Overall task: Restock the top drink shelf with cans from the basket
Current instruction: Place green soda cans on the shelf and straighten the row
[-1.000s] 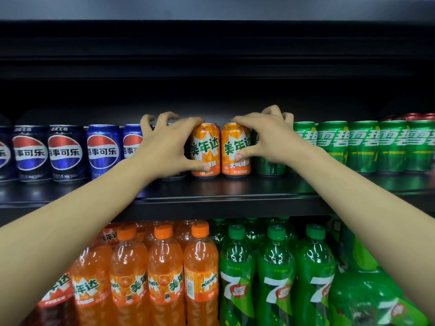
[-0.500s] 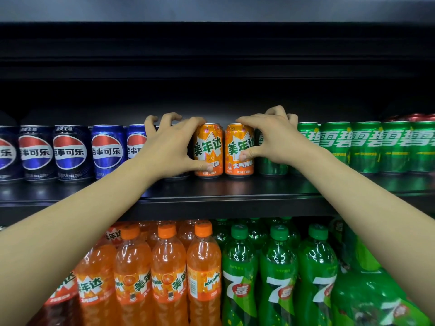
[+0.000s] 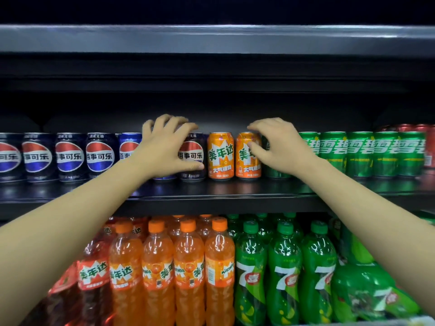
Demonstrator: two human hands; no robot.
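Two orange cans (image 3: 234,155) stand upright, labels forward, between loosely spread, empty hands (image 3: 164,149).

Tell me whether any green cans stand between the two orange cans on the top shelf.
No, the two orange cans stand side by side with only a narrow gap, and the green cans start to their right.

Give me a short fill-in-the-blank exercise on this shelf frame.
1. Between the blue cans and the green cans stand ____ orange cans.
2. The right hand has its fingers on an ____ can.
3. The left hand covers cans coloured ____.
4. Below the orange cans stand orange ____.

Missing words: two; orange; blue; bottles
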